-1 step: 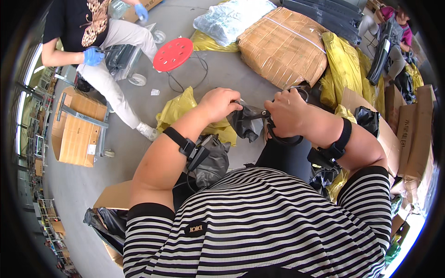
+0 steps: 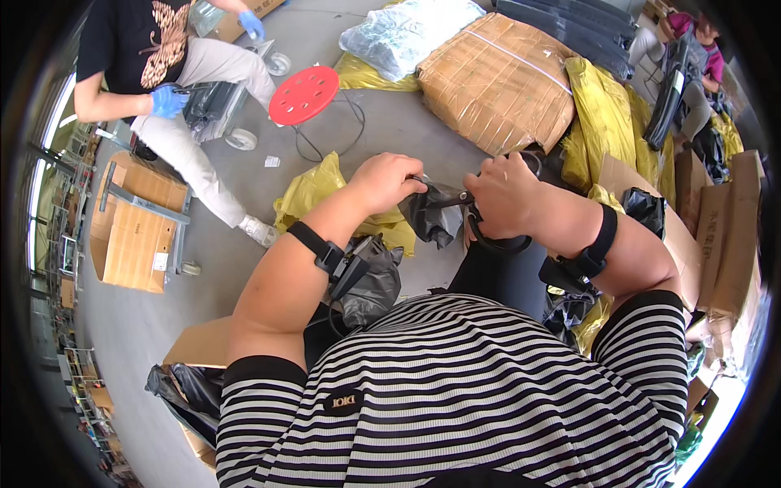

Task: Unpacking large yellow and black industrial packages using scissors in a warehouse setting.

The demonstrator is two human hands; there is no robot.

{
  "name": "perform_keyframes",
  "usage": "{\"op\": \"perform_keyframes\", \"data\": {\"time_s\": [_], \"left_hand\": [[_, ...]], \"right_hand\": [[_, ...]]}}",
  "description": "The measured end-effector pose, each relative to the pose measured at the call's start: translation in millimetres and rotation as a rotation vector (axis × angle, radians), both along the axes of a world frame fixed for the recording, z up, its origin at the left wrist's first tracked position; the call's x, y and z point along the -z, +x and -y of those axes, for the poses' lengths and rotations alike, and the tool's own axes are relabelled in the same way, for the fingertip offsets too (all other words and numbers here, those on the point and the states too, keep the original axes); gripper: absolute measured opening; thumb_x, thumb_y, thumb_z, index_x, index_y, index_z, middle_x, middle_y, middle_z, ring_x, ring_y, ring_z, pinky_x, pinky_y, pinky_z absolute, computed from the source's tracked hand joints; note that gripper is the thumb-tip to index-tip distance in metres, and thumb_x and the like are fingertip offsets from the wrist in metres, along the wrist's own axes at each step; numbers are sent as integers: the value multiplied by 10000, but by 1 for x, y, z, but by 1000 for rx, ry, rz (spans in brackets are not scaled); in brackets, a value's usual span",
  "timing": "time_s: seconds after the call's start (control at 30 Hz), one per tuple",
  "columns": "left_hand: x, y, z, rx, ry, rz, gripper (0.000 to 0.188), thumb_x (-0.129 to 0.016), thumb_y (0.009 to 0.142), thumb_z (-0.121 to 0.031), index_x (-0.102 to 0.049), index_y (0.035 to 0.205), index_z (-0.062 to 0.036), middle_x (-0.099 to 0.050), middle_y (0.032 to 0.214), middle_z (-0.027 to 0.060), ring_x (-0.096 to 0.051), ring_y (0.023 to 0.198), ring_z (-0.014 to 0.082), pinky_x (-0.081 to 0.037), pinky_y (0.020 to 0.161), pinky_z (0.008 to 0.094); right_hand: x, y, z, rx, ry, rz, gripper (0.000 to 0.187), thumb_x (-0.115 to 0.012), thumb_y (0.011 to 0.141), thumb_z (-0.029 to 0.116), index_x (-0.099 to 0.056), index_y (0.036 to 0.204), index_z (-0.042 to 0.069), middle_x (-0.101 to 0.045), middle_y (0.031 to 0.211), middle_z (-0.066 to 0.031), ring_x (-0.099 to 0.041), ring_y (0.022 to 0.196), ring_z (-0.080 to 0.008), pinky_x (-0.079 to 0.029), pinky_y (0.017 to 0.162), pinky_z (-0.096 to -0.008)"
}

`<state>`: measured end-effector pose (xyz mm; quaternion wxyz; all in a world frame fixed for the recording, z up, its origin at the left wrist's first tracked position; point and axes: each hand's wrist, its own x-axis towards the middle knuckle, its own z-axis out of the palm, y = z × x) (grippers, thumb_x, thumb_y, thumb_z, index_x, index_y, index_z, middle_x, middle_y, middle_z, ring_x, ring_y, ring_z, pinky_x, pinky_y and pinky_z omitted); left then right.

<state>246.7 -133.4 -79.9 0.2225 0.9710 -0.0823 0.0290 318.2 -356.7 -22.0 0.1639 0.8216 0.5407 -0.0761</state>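
- Grey plastic bag [image 2: 439, 221] hangs in the air between the two hands, above the floor [image 2: 134, 325]. It seems thin, light and soft, so it should fold very easily; perhaps it is also a little slippery, and a hard pull could tear it.
- Left hand [image 2: 386, 180] pinches the upper edge of it between thumb and fingers. This edge is, I think, a good place to take hold, because the rest hangs limp.
- Right hand [image 2: 506, 193] is closed around what looks like black-handled scissors [image 2: 498, 244]. This tool is probably stiff and heavier than the bag, best held by its loops. Whether it touches the bag, I cannot tell.
- Lower, beside the left forearm [image 2: 277, 285], lies a crumpled dark bag [image 2: 370, 285], which looks soft too.
- Farther, a yellow bag [image 2: 313, 191] lies on the floor, and beyond it stands a red stool [image 2: 303, 96].
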Motion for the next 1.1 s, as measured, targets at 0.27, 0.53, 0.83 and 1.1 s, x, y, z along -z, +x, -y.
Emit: {"op": "perform_keyframes", "data": {"time_s": [0.27,0.53,0.83,1.1], "left_hand": [[-5,11,13,16,-64,86,195,-705,768,-234,-627,788,-56,-631,747,127,-604,716,338,-454,621,410],[5,22,18,-55,-88,78,205,-704,772,-222,-622,809,-37,-615,740,140,-601,698,311,-452,628,387],[43,6,-30,-174,-900,-145,105,-659,872,-124,-644,877,-20,-616,747,0,-571,685,73,-459,627,244],[33,-1,-24,-231,-934,-141,95,-650,882,-116,-653,908,-24,-630,759,6,-576,690,77,-466,646,233]], "right_hand": [[-16,3,-33,3,-133,96,203,-676,700,268,-717,841,128,-698,846,-72,-680,834,-243,-519,715,-365],[-22,9,-40,-58,-99,153,159,-689,730,213,-738,866,148,-709,898,-57,-680,880,-203,-532,649,-368],[-40,29,-9,17,-36,31,507,-791,610,523,-685,820,73,-686,813,-73,-658,899,-318,-504,797,-404],[-31,9,-37,98,-272,-53,578,-757,670,547,-707,1034,101,-685,1066,-61,-658,988,-258,-533,753,-409]]}}
